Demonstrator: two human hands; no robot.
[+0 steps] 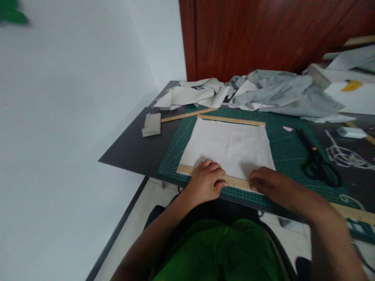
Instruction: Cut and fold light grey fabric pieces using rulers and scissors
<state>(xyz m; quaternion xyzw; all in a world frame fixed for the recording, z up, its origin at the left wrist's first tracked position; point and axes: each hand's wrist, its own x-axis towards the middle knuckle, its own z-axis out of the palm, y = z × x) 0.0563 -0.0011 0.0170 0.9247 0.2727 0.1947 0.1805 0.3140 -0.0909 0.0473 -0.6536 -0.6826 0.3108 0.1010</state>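
Observation:
A white piece of fabric (231,144) lies flat on a green cutting mat (288,152). Along its near edge runs a wooden ruler (236,182). My left hand (207,180) is closed on the ruler left of its middle, with bent fingers over the top and the thumb on the near side. Farther right, my right hand (268,181) curls over the ruler near the fabric's right corner; its fingertips are partly hidden. A second wooden ruler (231,120) lies along the fabric's far edge.
Another wooden ruler (190,114) slants beside a folded grey cloth stack (151,124). Black scissors (318,160), a pink scrap (287,128) and a white cord (348,156) lie right. Crumpled fabric (272,91) and a white box (350,91) stand at the back.

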